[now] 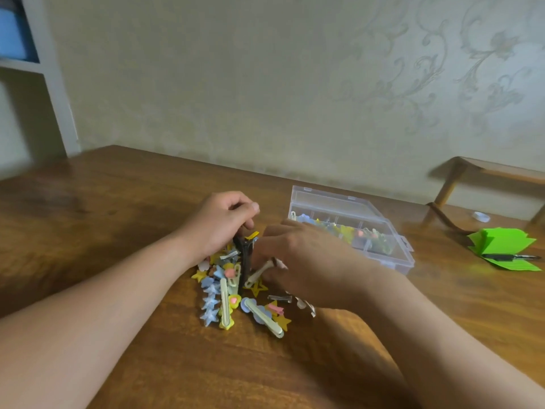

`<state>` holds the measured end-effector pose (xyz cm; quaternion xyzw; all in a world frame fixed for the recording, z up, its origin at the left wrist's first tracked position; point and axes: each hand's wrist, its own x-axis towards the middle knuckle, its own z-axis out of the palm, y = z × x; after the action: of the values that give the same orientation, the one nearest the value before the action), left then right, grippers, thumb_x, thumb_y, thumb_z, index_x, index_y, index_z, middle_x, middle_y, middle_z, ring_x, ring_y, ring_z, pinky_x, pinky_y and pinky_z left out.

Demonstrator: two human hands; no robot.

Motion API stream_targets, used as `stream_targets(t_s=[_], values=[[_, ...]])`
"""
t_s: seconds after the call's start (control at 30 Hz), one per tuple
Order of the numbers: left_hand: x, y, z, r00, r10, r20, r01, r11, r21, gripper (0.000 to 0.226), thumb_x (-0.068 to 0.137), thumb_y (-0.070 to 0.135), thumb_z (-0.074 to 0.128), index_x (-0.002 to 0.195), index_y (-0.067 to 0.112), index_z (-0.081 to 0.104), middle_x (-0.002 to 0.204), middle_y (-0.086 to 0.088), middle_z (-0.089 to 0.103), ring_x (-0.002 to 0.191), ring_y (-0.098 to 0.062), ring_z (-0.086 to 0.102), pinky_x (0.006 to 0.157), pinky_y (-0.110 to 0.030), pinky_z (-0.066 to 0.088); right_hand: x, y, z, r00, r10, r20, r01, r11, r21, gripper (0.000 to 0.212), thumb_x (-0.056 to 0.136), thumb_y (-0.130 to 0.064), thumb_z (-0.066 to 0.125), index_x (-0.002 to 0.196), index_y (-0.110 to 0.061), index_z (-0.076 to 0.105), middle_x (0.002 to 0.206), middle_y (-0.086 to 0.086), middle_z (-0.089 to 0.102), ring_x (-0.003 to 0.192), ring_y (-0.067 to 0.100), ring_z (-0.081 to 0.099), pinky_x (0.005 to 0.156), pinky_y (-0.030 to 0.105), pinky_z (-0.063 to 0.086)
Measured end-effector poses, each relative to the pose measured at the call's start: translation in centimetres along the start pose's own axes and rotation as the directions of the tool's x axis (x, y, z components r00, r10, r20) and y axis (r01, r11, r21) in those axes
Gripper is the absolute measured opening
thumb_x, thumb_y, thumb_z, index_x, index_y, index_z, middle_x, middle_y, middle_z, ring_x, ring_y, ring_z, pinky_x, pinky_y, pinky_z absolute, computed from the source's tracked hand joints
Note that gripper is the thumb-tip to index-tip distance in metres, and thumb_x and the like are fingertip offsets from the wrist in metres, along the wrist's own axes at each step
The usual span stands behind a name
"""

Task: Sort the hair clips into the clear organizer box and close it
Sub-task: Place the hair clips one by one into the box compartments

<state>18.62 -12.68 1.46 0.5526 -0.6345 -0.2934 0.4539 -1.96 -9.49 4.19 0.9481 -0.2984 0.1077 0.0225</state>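
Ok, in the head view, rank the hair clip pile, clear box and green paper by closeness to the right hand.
1. The hair clip pile, touching the right hand, leftward.
2. The clear box, just beyond it, rightward.
3. The green paper, far to the right.

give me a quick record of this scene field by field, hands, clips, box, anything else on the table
left hand: grips a dark clip held upright over the pile
right hand: pinches a cream clip
pile of clips: loose on the table, under and in front of both hands
box: clear, right of the pile, some clips already inside; lid position unclear
also there: green paper with a pen on it, far right
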Motion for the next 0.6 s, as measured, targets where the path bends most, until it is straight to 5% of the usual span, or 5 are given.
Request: stream_targets(t_s=[0.43,0.6], values=[[0.07,-0.19,0.04,1.0,0.006,-0.003,-0.006,1.0,-0.001,0.018,0.103,0.033,0.064,0.096,0.025,0.079,0.085,0.003,0.077,0.084,-0.019,0.073,0.093,-0.051,0.057,-0.08,0.41,0.04,0.999,-0.047,0.005,0.047,0.999,0.015,0.018,0.095,-0.014,0.069,0.104,-0.03,0.068,0.099,-0.012,0.061,0.093,0.017,0.053,0.083,0.043,0.05],[0.0,-0.24,-0.1,1.0,0.015,0.005,-0.015,1.0,-0.012,0.019,0.102,0.037,0.065,0.095,0.026,0.079,0.086,0.004,0.077,0.086,-0.021,0.072,0.094,-0.052,0.056,-0.15,0.45,-0.55,0.998,-0.026,0.052,0.022,0.998,0.064,0.017,0.095,-0.012,0.071,0.104,-0.027,0.069,0.101,-0.012,0.061,0.095,0.012,0.053,0.075,0.016,0.038]])
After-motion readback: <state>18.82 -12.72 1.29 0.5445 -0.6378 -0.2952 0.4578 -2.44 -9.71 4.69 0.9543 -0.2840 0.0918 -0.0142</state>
